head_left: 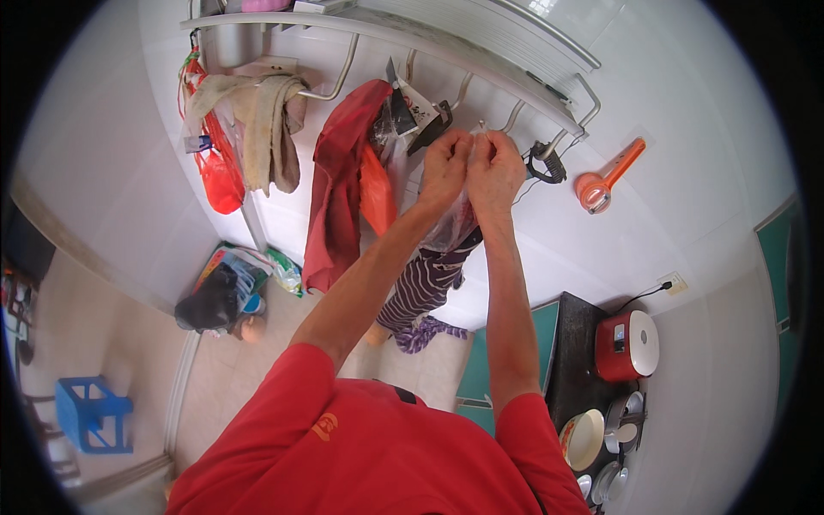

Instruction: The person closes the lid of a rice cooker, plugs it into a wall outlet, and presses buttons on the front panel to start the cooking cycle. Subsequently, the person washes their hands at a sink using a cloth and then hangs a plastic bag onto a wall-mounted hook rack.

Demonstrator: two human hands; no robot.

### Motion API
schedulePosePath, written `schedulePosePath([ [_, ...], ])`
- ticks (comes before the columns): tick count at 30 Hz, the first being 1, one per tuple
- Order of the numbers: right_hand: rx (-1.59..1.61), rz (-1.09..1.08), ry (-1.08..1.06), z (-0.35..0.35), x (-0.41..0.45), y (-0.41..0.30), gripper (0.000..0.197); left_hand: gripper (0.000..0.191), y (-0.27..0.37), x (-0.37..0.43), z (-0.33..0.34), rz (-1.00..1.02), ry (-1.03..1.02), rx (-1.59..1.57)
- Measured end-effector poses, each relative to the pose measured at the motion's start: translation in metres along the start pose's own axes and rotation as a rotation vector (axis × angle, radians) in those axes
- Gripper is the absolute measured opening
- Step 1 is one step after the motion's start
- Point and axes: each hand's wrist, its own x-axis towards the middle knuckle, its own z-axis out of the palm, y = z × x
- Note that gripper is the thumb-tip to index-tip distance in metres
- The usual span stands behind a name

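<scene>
Both hands are raised side by side just below the wall rack, at the top of a clear plastic bag (444, 228). My left hand (445, 161) and my right hand (496, 168) each pinch the bag's upper edge, fingers curled and thumbs close together. The bag hangs down between my forearms; its contents are hard to make out. Below and behind it hangs a dark striped cloth (421, 283). A dark red cloth (338, 187) and an orange plastic bag (375, 190) hang to the left.
The metal wall rack (412, 42) with hooks spans the top. A beige towel (273, 129) and a red net bag (222, 180) hang at left. An orange peeler-like tool (608, 177) is on the right wall. A red rice cooker (624, 347) and bowls stand on a dark counter (576, 347).
</scene>
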Motion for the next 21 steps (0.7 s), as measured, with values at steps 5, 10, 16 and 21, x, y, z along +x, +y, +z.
schedulePosePath([
  [5, -0.022, 0.007, 0.034, -0.006, 0.002, 0.016, 0.011, 0.018, -0.004, 0.0, 0.004, -0.009, -0.033, -0.006],
  [10, -0.09, -0.012, 0.089, -0.019, 0.015, 0.021, 0.011, 0.018, -0.003, 0.01, 0.021, -0.039, -0.06, 0.018],
  [16, -0.157, 0.003, 0.0, -0.005, 0.0, 0.006, 0.006, 0.014, -0.019, 0.007, 0.004, 0.031, -0.073, 0.045],
  [21, -0.044, 0.029, -0.015, 0.001, 0.001, -0.001, 0.007, 0.015, -0.019, 0.008, -0.007, 0.105, -0.058, 0.09],
])
